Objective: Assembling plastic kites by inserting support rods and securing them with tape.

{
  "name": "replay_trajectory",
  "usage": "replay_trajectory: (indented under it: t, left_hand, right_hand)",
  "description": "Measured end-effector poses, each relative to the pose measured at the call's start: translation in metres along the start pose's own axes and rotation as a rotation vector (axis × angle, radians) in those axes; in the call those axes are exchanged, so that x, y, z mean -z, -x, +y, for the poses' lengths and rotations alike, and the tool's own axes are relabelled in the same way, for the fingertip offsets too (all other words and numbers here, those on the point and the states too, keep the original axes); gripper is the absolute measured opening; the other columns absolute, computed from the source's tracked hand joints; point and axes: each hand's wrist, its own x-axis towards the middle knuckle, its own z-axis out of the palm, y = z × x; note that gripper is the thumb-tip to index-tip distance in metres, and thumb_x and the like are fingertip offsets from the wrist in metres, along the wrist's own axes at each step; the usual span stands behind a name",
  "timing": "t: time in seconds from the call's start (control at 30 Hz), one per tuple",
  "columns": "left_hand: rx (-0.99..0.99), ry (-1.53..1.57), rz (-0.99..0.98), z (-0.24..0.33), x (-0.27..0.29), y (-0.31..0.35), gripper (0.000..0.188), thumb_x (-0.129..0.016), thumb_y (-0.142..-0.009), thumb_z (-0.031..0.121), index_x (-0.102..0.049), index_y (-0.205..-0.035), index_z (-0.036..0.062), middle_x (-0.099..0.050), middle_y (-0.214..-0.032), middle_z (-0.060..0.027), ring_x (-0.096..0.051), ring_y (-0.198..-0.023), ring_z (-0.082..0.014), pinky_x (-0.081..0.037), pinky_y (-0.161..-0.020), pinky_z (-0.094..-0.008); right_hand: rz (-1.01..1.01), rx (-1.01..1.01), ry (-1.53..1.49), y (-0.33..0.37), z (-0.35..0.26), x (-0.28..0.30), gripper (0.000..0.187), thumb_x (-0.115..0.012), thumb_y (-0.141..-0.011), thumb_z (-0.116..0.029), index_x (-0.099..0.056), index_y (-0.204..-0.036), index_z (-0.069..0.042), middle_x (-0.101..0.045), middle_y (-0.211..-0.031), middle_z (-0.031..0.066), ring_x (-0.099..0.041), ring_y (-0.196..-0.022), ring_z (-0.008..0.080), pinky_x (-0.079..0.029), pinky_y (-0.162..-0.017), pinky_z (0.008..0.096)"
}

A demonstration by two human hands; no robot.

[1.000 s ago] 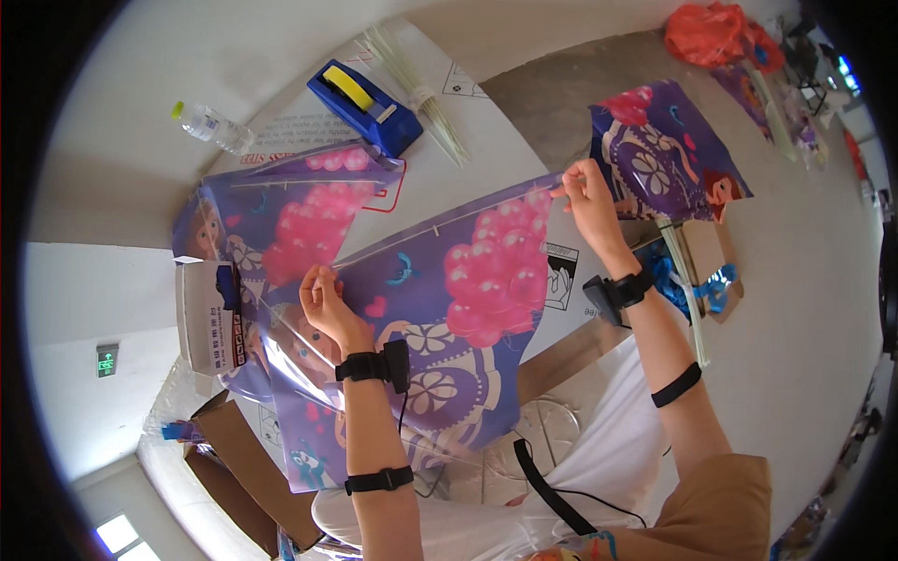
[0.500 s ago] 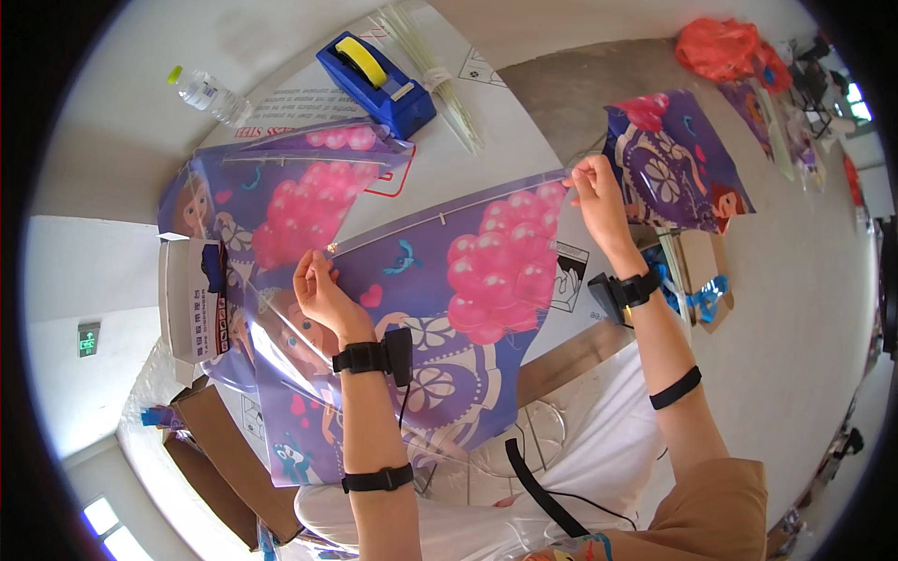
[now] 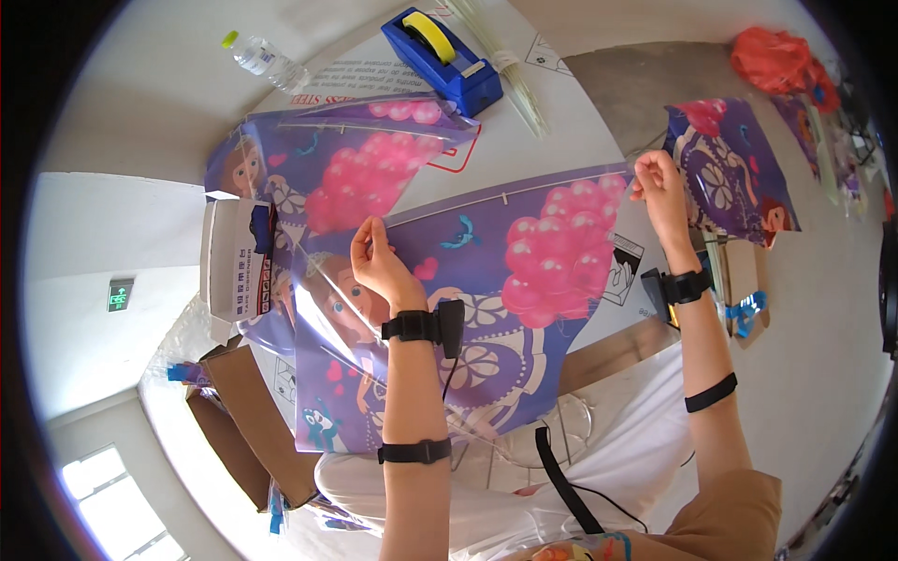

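A purple plastic sheet [image 3: 571, 257] printed with a cartoon girl and pink balloons lies before me, its lower part reaching over my lap. A thin pale rod [image 3: 505, 198] runs along its upper edge. My left hand [image 3: 385, 269] is at the left end of that rod, its fingers pinched together; what they hold is hidden. Beside the sheet's upper right corner, my right hand [image 3: 662, 196] hovers with curled fingers, seemingly just off the edge; I cannot make out anything in them. A similar printed sheet [image 3: 374, 178] lies behind, at the left.
On the white board stand a blue tape dispenser [image 3: 444, 64] and a bundle of thin rods [image 3: 510, 70]. A clear bottle [image 3: 267, 64] is at the back left. Left are a small white box [image 3: 229, 266] and a brown carton [image 3: 267, 421]. Another printed piece [image 3: 725, 168] lies right.
The whole view has shifted, so everything appears farther right and slightly higher. My right hand's fingers have come slightly away from the sheet's corner. The left hand stays near the rod's left end.
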Motion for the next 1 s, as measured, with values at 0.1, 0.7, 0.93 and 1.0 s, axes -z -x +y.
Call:
replay_trajectory:
  t: [0.1,0.7,0.93,1.0]
  left_hand:
    - [0.016,0.031,-0.032,0.0,0.004,0.0,0.008,-0.068,-0.088,0.009,-0.068,-0.093,0.003,-0.056,-0.074,0.0056,-0.042,-0.061,-0.0028,-0.032,-0.053,-0.0179]
    - [-0.016,-0.147,-0.075,-0.008,0.003,-0.005,0.01,-0.064,-0.09,0.007,-0.066,-0.097,0.0011,-0.062,-0.081,-0.0012,-0.061,-0.074,-0.0094,-0.049,-0.061,-0.0197]
    - [-0.111,-0.211,-0.094,-0.01,0.002,-0.005,0.008,-0.064,-0.09,0.007,-0.065,-0.094,0.0006,-0.062,-0.079,-0.0019,-0.061,-0.072,-0.0091,-0.051,-0.062,-0.0205]
    - [-0.116,-0.215,-0.093,-0.01,0.001,-0.004,0.008,-0.064,-0.09,0.007,-0.065,-0.094,0.0006,-0.062,-0.078,-0.0019,-0.061,-0.071,-0.009,-0.052,-0.062,-0.0205]
  right_hand:
    - [-0.008,-0.023,0.018,-0.001,-0.001,0.0,0.007,-0.055,-0.095,-0.011,-0.053,-0.096,-0.004,-0.057,-0.082,0.0008,-0.057,-0.068,0.0084,-0.049,-0.056,0.022]
    - [0.062,-0.084,0.187,-0.003,-0.009,-0.009,0.013,-0.052,-0.097,-0.016,-0.051,-0.098,-0.003,-0.054,-0.085,0.0042,-0.057,-0.069,0.0107,-0.05,-0.053,0.0241]
    - [0.05,-0.08,0.148,-0.002,-0.008,-0.007,0.016,-0.052,-0.096,-0.017,-0.051,-0.101,-0.002,-0.055,-0.089,0.0061,-0.057,-0.07,0.0123,-0.051,-0.055,0.0246]
    - [0.049,-0.081,0.15,-0.003,-0.007,-0.006,0.017,-0.052,-0.096,-0.017,-0.051,-0.101,-0.001,-0.055,-0.089,0.0061,-0.057,-0.07,0.0121,-0.051,-0.055,0.0247]
